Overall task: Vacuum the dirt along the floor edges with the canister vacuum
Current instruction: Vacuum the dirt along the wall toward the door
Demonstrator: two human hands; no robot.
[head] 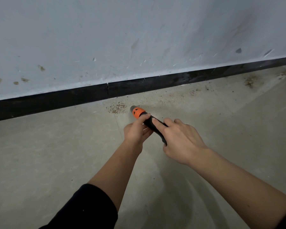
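Observation:
A black vacuum wand (151,123) with an orange collar (137,112) points down at the floor near the wall. My left hand (135,129) grips the wand just behind the collar. Further back, my right hand (180,139) holds the wand, its index finger lying along the top. The nozzle tip sits right beside a patch of brown dirt (117,108) close to the black skirting board (106,93). More dirt (250,80) is scattered along the floor edge to the right. The canister and hose are out of view.
A scuffed white wall (139,38) rises above the skirting. The floor is beige tile (56,154) with a joint line running toward me.

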